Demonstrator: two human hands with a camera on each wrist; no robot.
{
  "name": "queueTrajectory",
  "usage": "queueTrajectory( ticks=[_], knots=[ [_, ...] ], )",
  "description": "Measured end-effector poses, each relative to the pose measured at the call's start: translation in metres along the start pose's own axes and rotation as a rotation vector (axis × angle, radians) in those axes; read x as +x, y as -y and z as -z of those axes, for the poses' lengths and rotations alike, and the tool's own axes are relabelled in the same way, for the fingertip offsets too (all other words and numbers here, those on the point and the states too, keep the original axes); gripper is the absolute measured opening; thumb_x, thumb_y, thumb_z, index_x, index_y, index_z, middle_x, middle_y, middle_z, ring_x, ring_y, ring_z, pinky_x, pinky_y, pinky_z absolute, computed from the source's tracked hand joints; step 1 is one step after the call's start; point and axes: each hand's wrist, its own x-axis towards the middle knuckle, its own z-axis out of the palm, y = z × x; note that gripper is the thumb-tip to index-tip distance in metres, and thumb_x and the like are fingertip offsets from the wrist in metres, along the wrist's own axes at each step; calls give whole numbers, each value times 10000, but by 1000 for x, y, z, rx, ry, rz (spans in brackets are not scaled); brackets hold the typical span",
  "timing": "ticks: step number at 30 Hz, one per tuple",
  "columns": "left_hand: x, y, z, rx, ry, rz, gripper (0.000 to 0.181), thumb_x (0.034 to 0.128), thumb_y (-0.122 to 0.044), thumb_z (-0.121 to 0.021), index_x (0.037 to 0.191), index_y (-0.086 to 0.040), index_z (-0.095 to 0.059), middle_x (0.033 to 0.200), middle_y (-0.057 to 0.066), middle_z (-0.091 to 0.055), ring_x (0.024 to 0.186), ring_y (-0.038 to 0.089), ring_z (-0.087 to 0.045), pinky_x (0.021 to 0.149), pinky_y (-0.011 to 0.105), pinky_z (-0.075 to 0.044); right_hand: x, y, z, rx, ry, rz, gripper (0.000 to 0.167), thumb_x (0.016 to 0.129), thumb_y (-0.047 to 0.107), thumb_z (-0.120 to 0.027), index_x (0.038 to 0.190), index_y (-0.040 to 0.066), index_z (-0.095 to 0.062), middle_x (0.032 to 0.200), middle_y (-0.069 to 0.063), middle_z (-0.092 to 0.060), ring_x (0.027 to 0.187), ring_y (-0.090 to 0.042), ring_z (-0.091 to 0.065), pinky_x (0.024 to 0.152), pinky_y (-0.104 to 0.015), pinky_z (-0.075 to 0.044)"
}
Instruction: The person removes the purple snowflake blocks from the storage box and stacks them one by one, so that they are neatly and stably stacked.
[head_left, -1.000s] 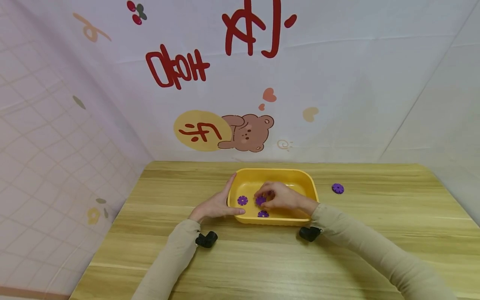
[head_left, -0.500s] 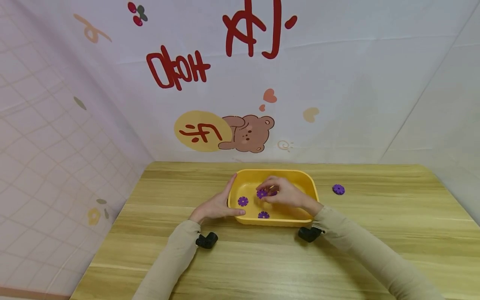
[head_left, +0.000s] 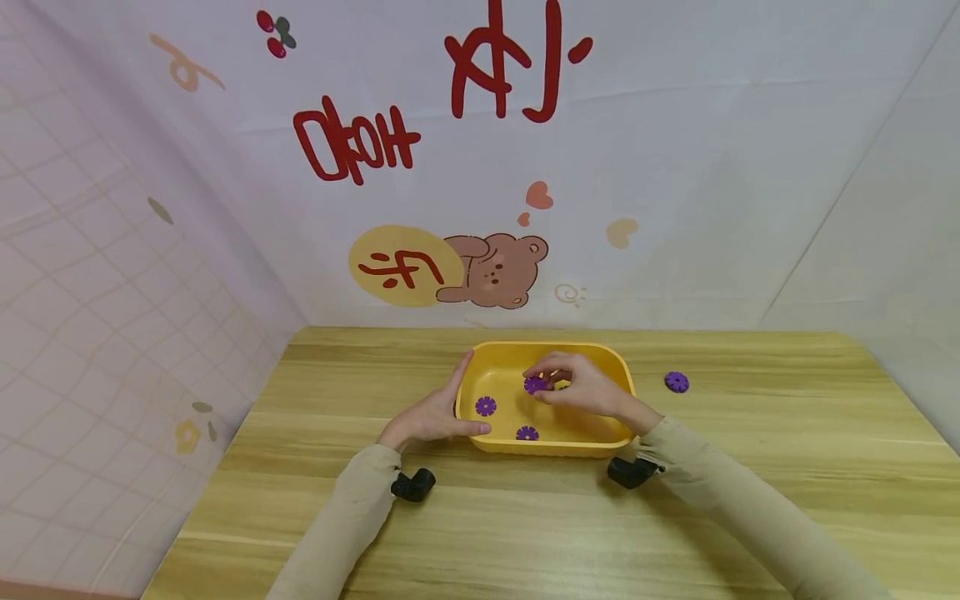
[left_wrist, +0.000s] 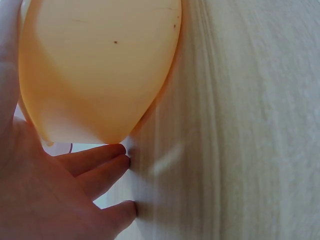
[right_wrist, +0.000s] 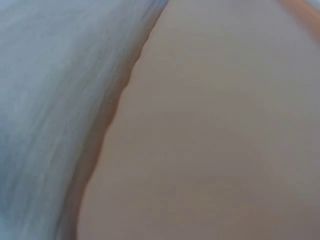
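The left hand (head_left: 429, 419) rests spread against the left end of the yellow bin (head_left: 551, 448), its thumb along the near corner. In the left wrist view the other fingers of that hand (left_wrist: 60, 190) lie nearly straight, by the outer wall of the bin (left_wrist: 100, 65) and the table. Inside the bin, the right hand (head_left: 581, 387) pinches a purple notched disc (head_left: 534, 386) between thumb and fingertips. A bit of purple shows behind its fingers. Two more purple discs lie in the bin, one at left (head_left: 485, 406), one by the near wall (head_left: 527, 434).
Another purple disc (head_left: 677, 382) lies on the wooden table (head_left: 517, 525), right of the bin. A printed white cloth (head_left: 675, 167) hangs behind the table. Close up, the bin's wall (right_wrist: 200, 130) fills most of the right wrist view.
The right hand has moved a little to the right and away from the person inside the bin, with the pinched purple disc. The left hand and bin have stayed in place.
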Motion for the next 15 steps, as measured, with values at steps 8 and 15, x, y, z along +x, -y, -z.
queueTrajectory(
  ticks=[8,15],
  knots=[
    [0,1,0,3,0,-7,1189,817,-277,-796,1539,-243,148,1505,165,-305,1050,209,-577,1056,387,-361,-13,4,10,-9,-54,-16,305,814,-19,-746,1111,-41,-682,1063,-139,-670,901,-314,-604,808,-490,-523],
    [0,1,0,10,-4,-7,1187,819,-282,-794,1539,-238,150,1505,171,-304,1068,244,-571,1060,397,-356,-24,36,27,-35,-80,64,282,801,-88,-714,1080,-85,-676,1054,-216,-651,894,-360,-606,788,-472,-535]
  ],
)
